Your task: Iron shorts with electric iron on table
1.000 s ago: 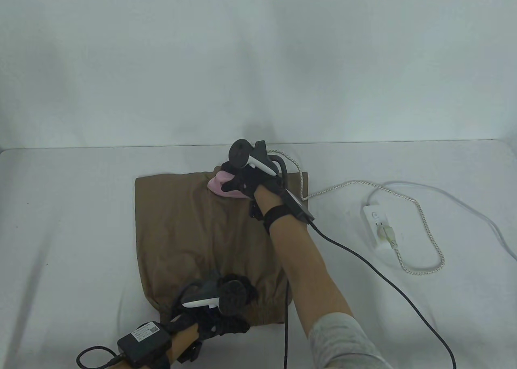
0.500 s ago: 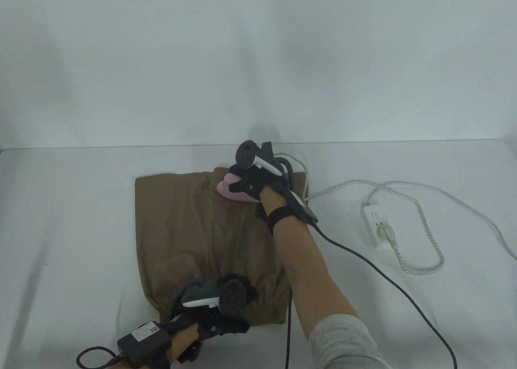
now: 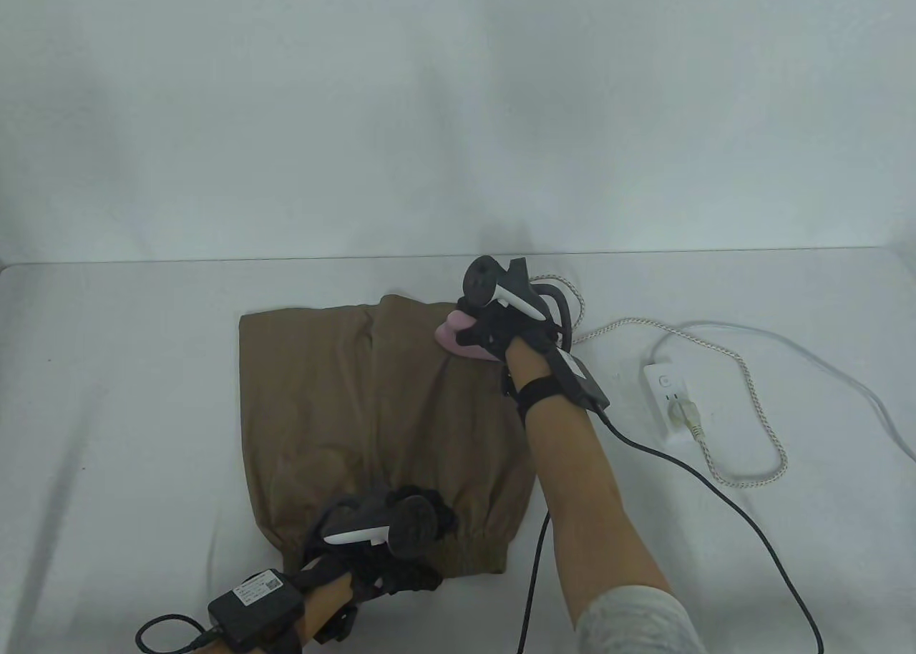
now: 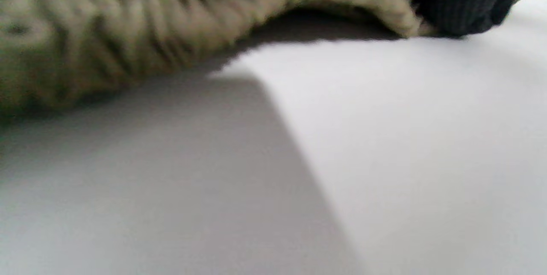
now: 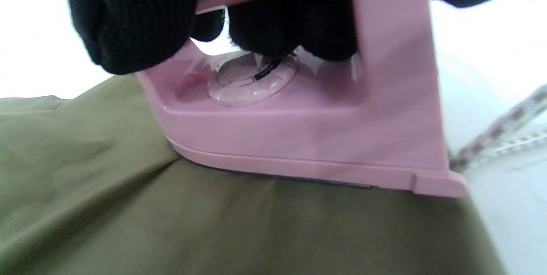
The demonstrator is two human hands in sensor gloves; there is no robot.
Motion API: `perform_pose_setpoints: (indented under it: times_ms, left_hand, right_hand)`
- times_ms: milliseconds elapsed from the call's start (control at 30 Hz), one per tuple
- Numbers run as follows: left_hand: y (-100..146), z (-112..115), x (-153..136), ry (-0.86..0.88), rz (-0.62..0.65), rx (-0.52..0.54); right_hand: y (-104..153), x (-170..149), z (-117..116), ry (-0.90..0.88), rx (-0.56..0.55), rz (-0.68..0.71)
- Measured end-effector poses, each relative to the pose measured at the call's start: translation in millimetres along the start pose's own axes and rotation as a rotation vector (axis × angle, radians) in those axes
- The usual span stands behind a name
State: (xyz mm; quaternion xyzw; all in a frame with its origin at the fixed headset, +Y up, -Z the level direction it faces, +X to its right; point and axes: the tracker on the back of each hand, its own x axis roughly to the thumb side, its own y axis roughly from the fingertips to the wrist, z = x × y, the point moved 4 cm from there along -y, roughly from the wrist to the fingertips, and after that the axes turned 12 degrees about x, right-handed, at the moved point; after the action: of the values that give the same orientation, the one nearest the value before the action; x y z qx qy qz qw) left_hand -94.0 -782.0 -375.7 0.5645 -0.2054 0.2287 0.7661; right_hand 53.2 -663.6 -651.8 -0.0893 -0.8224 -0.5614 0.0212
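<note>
One pink iron (image 3: pixel 458 339), gripped by the right hand (image 3: pixel 504 325), had slid rightward across the far hem of the shorts (image 3: pixel 372 411); left hand (image 3: pixel 390 539) kept pressing the waistband. Stroke nearing the right edge.

Pink iron (image 5: pixel 299 138), olive-brown shorts (image 3: pixel 343 396), black-gloved hands, white table (image 3: pixel 129 368), white power strip (image 3: pixel 673 400), speckled white cord (image 3: pixel 744 389).

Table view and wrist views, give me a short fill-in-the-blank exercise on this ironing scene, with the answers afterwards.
1. The right hand grips the handle of a ____ iron.
2. The iron's soleplate rests on the ____ shorts.
3. The left hand rests on the shorts' ____ edge, nearest the person.
4. A braided cord is plugged into the white ____.

Answers: pink; brown; waistband; power strip
</note>
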Motion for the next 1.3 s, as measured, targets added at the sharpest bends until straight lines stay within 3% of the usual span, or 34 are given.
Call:
perform_pose_setpoints:
  times_ms: [200, 433, 733, 1000, 1300]
  left_hand:
    - [0, 0, 0, -0.003, 0.000, -0.004]
    - [-1, 0, 0, -0.006, 0.003, -0.005]
    - [-1, 0, 0, -0.006, 0.001, -0.005]
    - [0, 0, 0, -0.006, -0.001, -0.005]
    - [-1, 0, 0, -0.007, 0.000, -0.005]
  right_hand:
    - [3, -12, 0, -0.027, 0.003, -0.028]
    - [-1, 6, -1, -0.019, -0.011, -0.005]
    - [-7, 58, -7, -0.101, 0.007, 0.130]
    - [-6, 100, -20, -0.067, 0.042, 0.209]
    - [-4, 84, -22, -0.061, 0.043, 0.174]
